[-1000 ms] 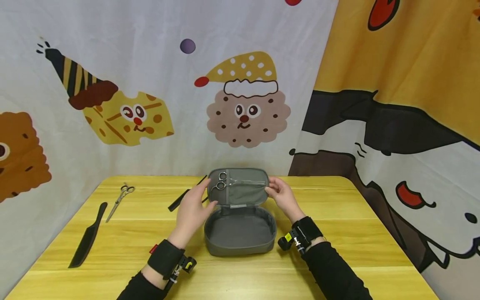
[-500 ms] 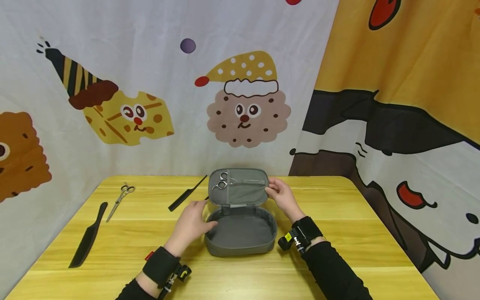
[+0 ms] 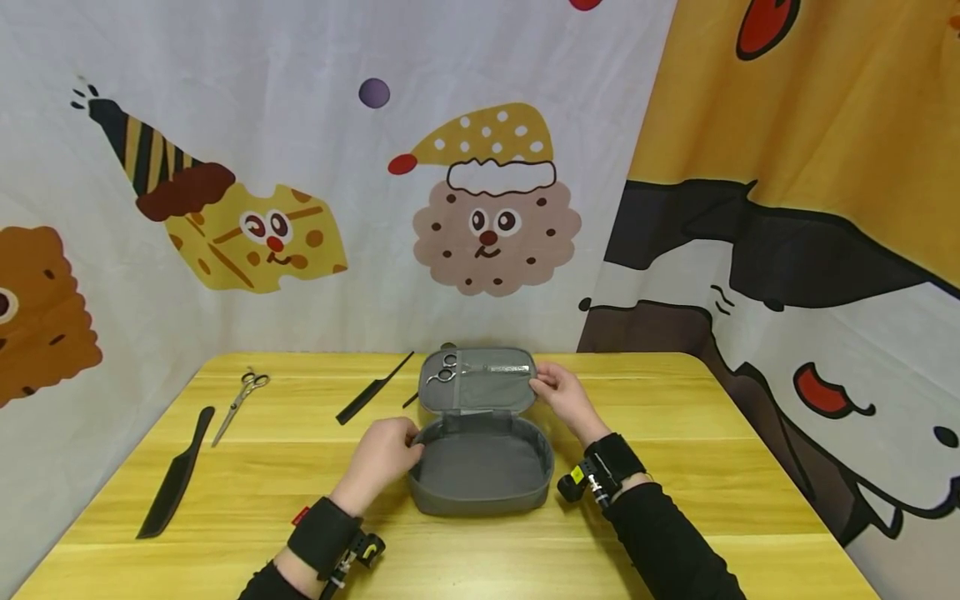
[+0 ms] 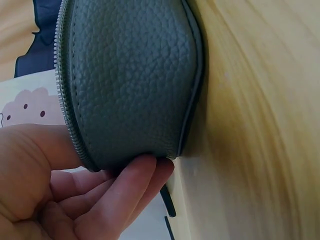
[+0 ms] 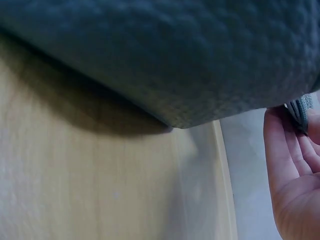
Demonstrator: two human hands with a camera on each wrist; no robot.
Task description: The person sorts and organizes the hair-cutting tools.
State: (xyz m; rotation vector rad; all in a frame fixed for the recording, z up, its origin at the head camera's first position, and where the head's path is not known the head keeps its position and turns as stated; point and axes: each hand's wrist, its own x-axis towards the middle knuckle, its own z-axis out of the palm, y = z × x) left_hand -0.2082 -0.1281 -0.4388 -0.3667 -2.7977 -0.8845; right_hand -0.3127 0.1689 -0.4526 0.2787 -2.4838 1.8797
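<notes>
A grey zip case (image 3: 480, 502) stands unzipped on the table, its lid (image 3: 495, 393) tilted up at the back. Loop-handled scissors (image 3: 444, 375) sit in the lid's left pocket. The tray part holds nothing visible. My left hand (image 3: 378, 458) grips the case's left wall, thumb over the zipped rim and fingers against the outside, as the textured side (image 4: 130, 85) in the left wrist view shows. With my right hand (image 3: 562, 398) I pinch the lid's right edge. In the right wrist view, that hand (image 5: 295, 170) holds the lid's zipper edge beyond the case wall.
Left on the wooden table (image 3: 315, 533) lie a wide black comb (image 3: 174, 483), scissors (image 3: 237, 408) and a slim black comb (image 3: 367, 400). A thin dark piece (image 3: 410, 400) shows beside the lid, mostly hidden. A patterned curtain (image 3: 300, 50) hangs behind.
My left hand has left the lid's left side, come down and taken hold of the tray's left wall. The lid leans back a little farther. My right hand keeps its hold.
</notes>
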